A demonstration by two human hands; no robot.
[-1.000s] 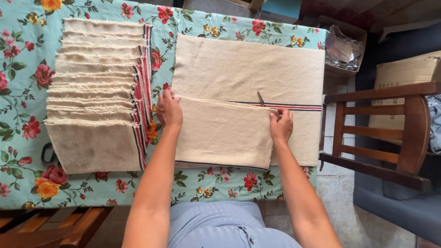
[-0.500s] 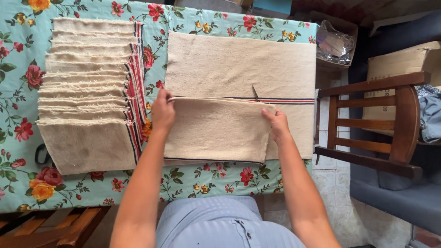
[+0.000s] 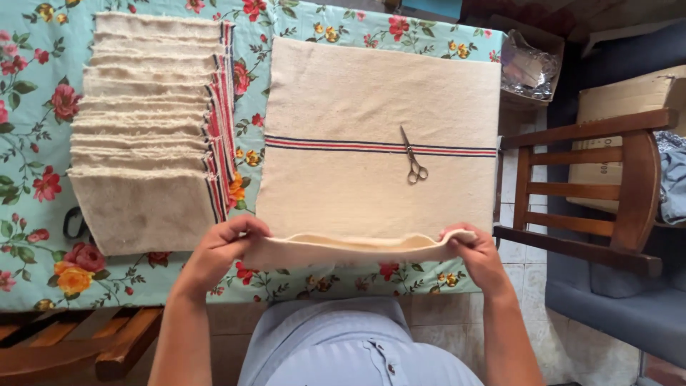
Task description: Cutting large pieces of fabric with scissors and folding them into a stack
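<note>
A cream cloth (image 3: 379, 107) with a red and blue stripe across its middle lies spread over the centre of the frame on the surface (image 3: 28, 107), which wears a turquoise floral cover. The cloth's near edge is lifted off the surface and doubled over, running as a soft fold between the two hands at lower centre. The left hand (image 3: 218, 246) is closed on the fold's left corner, fingers curled over the top; the right hand (image 3: 475, 250) pinches the right corner the same way. A pair of scissors (image 3: 412, 159) rests on the cloth just above and between the hands, touching the stripe. In the upper left, well apart from the left hand, sits a stack of folded cloths (image 3: 143, 129). A wooden chair (image 3: 593, 186) stands at the right.
</note>
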